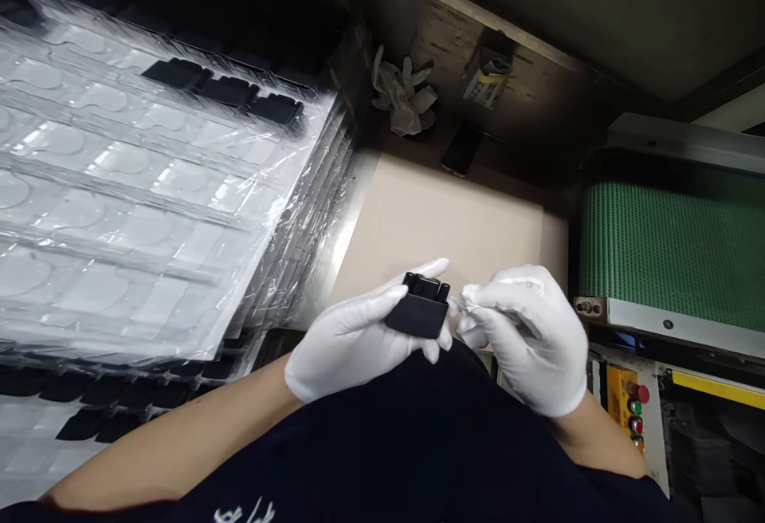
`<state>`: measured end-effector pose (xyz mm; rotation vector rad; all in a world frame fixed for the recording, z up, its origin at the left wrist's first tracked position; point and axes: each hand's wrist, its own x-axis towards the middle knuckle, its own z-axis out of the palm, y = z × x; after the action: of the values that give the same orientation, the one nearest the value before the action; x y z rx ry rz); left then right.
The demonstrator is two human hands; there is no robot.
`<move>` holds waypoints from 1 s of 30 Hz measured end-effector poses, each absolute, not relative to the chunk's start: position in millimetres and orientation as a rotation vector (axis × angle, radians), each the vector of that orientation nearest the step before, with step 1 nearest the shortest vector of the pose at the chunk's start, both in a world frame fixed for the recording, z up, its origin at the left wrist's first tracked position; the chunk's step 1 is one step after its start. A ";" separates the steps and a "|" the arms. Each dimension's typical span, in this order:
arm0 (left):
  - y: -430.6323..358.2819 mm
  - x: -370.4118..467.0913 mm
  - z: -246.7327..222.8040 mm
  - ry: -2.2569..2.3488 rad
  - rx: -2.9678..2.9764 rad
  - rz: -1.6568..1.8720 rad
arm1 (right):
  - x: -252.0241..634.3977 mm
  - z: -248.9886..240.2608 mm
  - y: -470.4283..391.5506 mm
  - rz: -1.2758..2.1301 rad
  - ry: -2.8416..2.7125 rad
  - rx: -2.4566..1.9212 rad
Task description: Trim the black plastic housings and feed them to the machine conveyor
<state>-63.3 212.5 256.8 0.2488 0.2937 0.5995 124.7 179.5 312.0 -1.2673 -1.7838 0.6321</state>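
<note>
My left hand (370,320), in a white glove, grips a small black plastic part (418,316) in front of my body. The part has a flat, smooth face and several short prongs along its upper edge. My right hand (526,332), gloved in white too, is just right of the part with its thumb and fingertips pinched together. Whatever sits in that pinch, if anything, is too small to make out. Beneath and beyond both hands lies a beige board (442,216).
Clear plastic trays (149,180) are stacked at left, with a few black parts (230,91) in the top one. Crumpled gloves (405,96), a phone (462,150) and a small box (488,76) lie at the back. A green conveyor belt (675,248) and a button panel (627,407) stand right.
</note>
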 end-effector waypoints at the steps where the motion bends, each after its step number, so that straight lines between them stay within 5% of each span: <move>1: 212.9 -63.2 257.6 0.296 0.245 0.598 | 124.5 311.5 179.9 0.629 -1.781 -1.266; 15: 209.0 -62.2 257.2 0.434 0.297 0.599 | 118.9 307.3 204.3 0.881 -2.034 -1.121; 30: 208.3 -65.0 248.3 0.518 0.321 0.535 | 116.1 303.6 206.8 0.632 -2.243 -1.319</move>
<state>-65.0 208.3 248.3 0.3211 0.5185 0.5351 116.1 206.8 303.6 -1.3189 -2.2427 0.6319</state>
